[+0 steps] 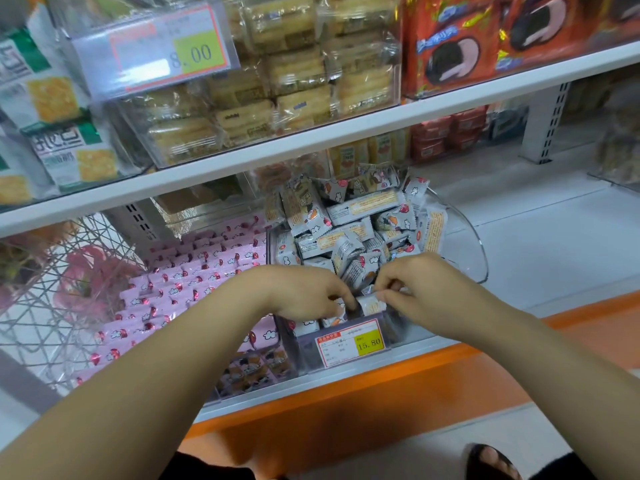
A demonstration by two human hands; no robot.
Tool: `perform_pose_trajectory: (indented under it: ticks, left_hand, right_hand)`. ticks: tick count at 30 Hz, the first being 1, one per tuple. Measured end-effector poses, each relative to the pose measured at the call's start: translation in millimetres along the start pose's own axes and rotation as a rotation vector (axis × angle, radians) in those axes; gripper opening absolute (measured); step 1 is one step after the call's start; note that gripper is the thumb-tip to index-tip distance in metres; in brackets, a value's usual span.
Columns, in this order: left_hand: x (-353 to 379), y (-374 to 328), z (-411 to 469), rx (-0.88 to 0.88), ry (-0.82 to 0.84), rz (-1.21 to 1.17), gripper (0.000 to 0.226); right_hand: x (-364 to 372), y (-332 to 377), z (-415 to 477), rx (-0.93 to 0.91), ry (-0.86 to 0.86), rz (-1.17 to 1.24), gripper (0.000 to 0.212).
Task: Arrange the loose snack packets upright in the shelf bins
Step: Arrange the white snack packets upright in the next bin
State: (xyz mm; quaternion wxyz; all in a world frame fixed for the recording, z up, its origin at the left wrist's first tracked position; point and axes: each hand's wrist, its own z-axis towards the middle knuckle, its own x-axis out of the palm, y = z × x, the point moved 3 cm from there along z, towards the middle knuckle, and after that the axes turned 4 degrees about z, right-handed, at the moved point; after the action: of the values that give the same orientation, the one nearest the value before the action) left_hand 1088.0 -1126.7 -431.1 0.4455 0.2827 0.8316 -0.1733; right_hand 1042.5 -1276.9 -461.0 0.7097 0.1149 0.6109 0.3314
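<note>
A clear plastic bin (467, 244) on the lower shelf holds a jumbled heap of white snack packets (349, 223). Both my hands reach into its front end. My left hand (304, 292) has its fingers curled down among the front packets, on a white packet (337, 315). My right hand (415, 282) pinches the top edge of another white packet (372, 303) that stands near the bin's front wall. A price tag reading 15.80 (351, 342) hangs on the bin front.
Left of the bin, pink snack packets (194, 282) stand in neat rows. A wire basket (52, 292) sits further left. The white shelf (540, 237) stretches right of the bin. The upper shelf carries clear bins of biscuits (277, 81) and red cookie packs (502, 39).
</note>
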Motion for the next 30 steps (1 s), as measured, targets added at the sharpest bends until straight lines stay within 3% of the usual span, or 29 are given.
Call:
perform_pose_trajectory:
  ticks: [4, 8, 13, 16, 18, 21, 25, 28, 30]
  left_hand:
    - [-1.6, 3.2, -2.0, -0.010, -0.022, 0.083, 0.040]
    - [1.9, 7.8, -1.3, -0.022, -0.044, 0.103, 0.043]
    - [3.3, 8.3, -0.4, -0.009, -0.113, 0.102, 0.045]
    - [3.2, 7.1, -1.7, -0.006, -0.147, 0.119, 0.042]
    - [1.5, 6.5, -4.0, 0.004, -0.164, 0.128, 0.037]
    - [-1.7, 6.5, -8.4, 0.013, -0.185, 0.116, 0.032]
    - [-3.2, 6.1, -12.6, 0.025, -0.202, 0.039, 0.030]
    - [-3.1, 6.2, -15.2, 0.035, -0.208, -0.006, 0.028]
    - [-3.5, 6.9, -17.0, 0.035, -0.214, -0.043, 0.027]
  right_hand:
    - [-16.5, -3.8, -6.4, 0.081, -0.251, 0.210, 0.011]
    - [-25.8, -2.9, -10.4, 0.186, -0.333, 0.533, 0.013]
    - [-30.8, 4.3, -9.5, 0.230, -0.269, 1.060, 0.016]
    - [-35.1, 6.6, -11.7, 0.250, -0.153, 1.239, 0.019]
    - [-37.2, 7.3, -13.3, 0.206, -0.076, 1.231, 0.019]
    - [-38.7, 6.1, -16.9, 0.149, -0.038, 0.960, 0.031]
    - [-41.4, 10.9, -18.7, 0.106, -0.055, 0.780, 0.026]
    - [-41.3, 10.4, -20.2, 0.099, -0.052, 0.706, 0.008]
    - [-39.3, 3.7, -19.0, 0.099, -0.051, 0.677, 0.014]
